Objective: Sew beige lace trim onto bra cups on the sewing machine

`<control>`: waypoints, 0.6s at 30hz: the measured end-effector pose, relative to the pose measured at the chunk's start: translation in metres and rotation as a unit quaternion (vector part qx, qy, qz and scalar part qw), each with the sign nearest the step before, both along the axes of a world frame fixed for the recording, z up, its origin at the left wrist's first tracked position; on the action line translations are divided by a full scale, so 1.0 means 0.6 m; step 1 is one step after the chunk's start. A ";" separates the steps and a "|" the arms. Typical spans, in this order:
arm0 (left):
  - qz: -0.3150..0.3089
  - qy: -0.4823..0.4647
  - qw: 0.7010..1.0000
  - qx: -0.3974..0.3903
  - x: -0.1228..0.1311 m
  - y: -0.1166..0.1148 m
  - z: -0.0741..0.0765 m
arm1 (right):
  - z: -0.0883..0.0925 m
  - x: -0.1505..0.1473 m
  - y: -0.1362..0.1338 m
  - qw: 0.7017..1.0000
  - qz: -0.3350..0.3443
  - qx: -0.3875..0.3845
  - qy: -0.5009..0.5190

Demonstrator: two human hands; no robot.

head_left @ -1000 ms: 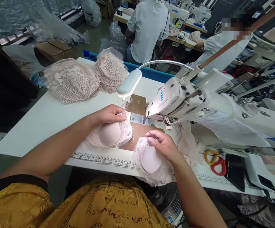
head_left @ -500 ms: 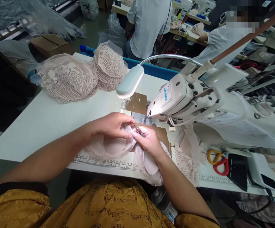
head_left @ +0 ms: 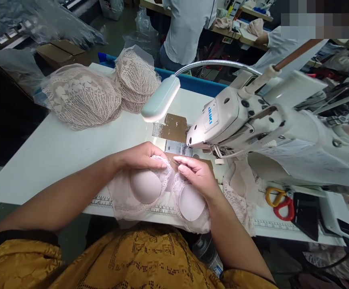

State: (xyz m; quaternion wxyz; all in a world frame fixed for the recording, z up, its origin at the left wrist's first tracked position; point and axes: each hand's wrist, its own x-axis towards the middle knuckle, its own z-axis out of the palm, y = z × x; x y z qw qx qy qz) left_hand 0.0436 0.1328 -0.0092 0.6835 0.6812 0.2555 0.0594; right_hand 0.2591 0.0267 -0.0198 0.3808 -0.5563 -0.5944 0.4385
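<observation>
A pale pink lace bra (head_left: 145,186) lies across the front of the table, its two moulded cups facing up. My left hand (head_left: 141,156) pinches the lace edge of the left cup between thumb and fingers. Over the right cup, my right hand (head_left: 198,174) is closed around small metal thread snips (head_left: 176,161); only their tip shows past the fingers. The snips point toward the middle of the bra, near the lace edge. Just beyond both hands is the needle area of a white sewing machine (head_left: 212,116).
Stacked lace cups (head_left: 80,96) sit at the table's back left. A lamp (head_left: 161,98) hangs over the work. More lace fabric (head_left: 242,196) lies right of my hand, then scissors (head_left: 284,204) with yellow and red handles and a black phone (head_left: 305,214). A printed ruler (head_left: 162,210) runs along the front edge.
The bra has been spread flatter, so both cups now face up. My hands have moved slightly apart, and the right hand with the snips has shifted right.
</observation>
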 end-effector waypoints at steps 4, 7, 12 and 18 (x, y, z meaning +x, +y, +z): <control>0.001 -0.027 0.999 -0.022 0.005 -0.004 -0.004 | 0.007 -0.012 0.003 1.000 0.022 0.000 -0.006; 0.005 -0.034 0.998 -0.048 0.008 -0.006 -0.005 | 0.006 -0.021 0.003 0.999 0.029 0.020 -0.017; 0.002 -0.029 0.998 -0.052 0.008 -0.008 -0.002 | 0.002 -0.028 0.003 0.998 0.018 0.059 -0.031; 0.001 -0.024 1.000 0.003 0.013 -0.009 -0.009 | -0.008 -0.033 0.002 0.997 -0.052 0.012 0.051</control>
